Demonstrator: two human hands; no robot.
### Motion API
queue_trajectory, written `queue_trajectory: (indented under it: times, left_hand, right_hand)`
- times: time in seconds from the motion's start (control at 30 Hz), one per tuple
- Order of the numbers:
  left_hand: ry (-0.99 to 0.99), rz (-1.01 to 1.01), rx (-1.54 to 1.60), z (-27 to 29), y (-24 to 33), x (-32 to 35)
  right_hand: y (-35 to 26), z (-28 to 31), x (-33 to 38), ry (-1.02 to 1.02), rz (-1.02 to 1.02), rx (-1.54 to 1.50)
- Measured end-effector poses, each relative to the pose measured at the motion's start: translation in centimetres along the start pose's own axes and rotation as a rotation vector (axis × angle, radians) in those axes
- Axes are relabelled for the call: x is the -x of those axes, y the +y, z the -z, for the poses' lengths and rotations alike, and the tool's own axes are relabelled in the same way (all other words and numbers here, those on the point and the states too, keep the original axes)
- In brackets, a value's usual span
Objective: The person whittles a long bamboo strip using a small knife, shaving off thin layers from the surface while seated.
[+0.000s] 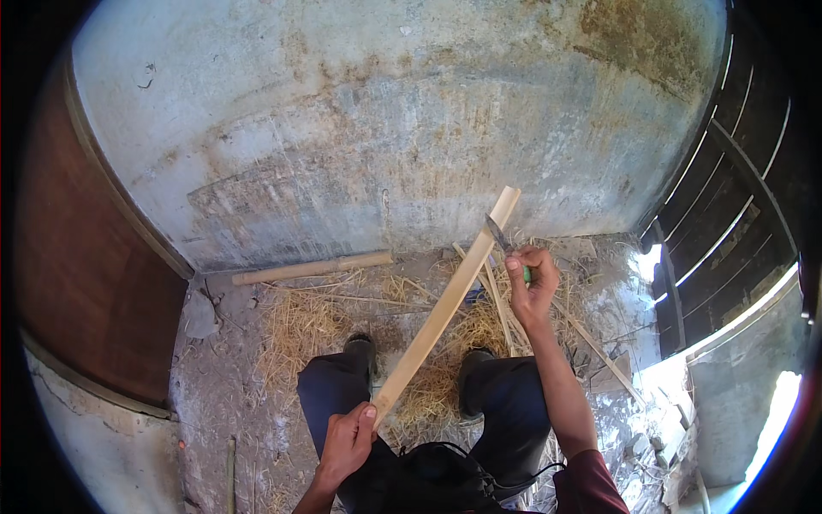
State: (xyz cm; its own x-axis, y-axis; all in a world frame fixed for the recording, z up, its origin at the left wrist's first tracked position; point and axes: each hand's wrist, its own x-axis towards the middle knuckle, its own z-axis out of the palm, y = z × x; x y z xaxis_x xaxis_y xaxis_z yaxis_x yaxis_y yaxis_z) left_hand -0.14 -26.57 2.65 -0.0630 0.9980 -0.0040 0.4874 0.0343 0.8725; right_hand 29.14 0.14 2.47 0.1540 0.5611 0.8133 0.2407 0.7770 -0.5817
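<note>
- Hands first: left hand [349, 439] sits low in the frame, just above the person's lap, grip clenched round the near end of a long pale bamboo strip [445, 308]. Forearm comes up from the bottom edge, thumb lying along the wood.
- Right hand [531, 287] is stretched further out, arm nearly straight, maroon sleeve [591, 484] pushed up near the elbow. Its grip is closed on a knife [505, 244] with a green handle, and the dark blade meets the strip close to its far end.
- That strip runs diagonally from the left hand up and to the right, held off the floor, with its tip up against the grey wall [385, 128].
- Counting: one strip in hand, one knife, and one thick round bamboo pole [312, 268] lying flat at the foot of the wall, well apart from both hands. A few thinner slats [591, 343] lie criss-crossed under the right hand; can't tell exactly how many.
- Two dark shoes [360, 344] planted in a heap of straw-coloured shavings [304, 330] on the floor.
- Brown wooden door [86, 257] on the left, dark slatted gate [728, 214] on the right.
- No packages, labels or signs that I can make out.
</note>
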Motion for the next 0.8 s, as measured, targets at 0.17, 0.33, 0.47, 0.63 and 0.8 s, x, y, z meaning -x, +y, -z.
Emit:
queue_trajectory:
  times: [0.17,0.33,0.47,0.63,0.8]
  left_hand:
    - [-0.005,0.031,0.035,0.2,-0.3,0.5]
    - [-0.008,0.039,0.033,0.0,-1.1,0.7]
    - [0.043,0.030,-0.041,0.8,-1.0,0.7]
    - [0.167,-0.017,-0.237,1.9,-1.5,-0.7]
    - [0.239,-0.061,-0.434,1.6,-1.2,-2.6]
  right_hand:
    - [0.3,-0.1,-0.2,0.018,-0.052,-0.034]
    - [0.3,0.2,0.1,-0.031,-0.082,0.002]
    - [1.7,1.2,-1.7,0.168,-0.458,-0.168]
    - [-0.9,1.0,-1.4,0.222,-0.605,-0.360]
    - [-3.0,-1.8,1.1,-0.201,-0.198,0.064]
